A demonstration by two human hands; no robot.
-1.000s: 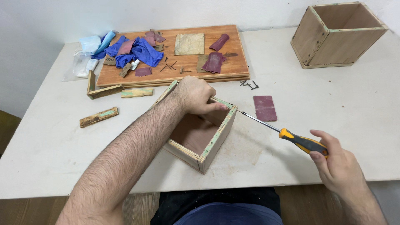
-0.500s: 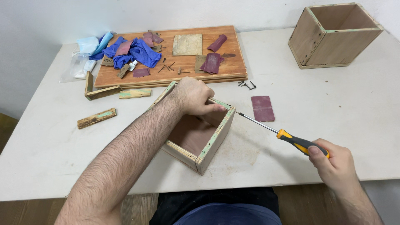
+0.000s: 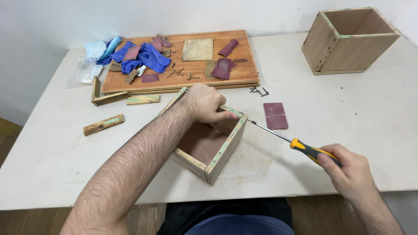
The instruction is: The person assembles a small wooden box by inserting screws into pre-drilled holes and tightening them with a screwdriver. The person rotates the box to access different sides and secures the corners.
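Open plywood box [image 3: 209, 143]: rigid, light; left hand [image 3: 204, 103] clamps its far rim. Yellow-black-handled screwdriver [image 3: 291, 140]: right hand [image 3: 348, 167] wraps handle, tip at corner.

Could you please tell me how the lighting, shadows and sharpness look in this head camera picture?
Head view: even, soft light, no glare on the white table; faint shadows beside the open wooden box and under the screwdriver; left hand and right hand sharp; slight wide-angle bend at the edges.
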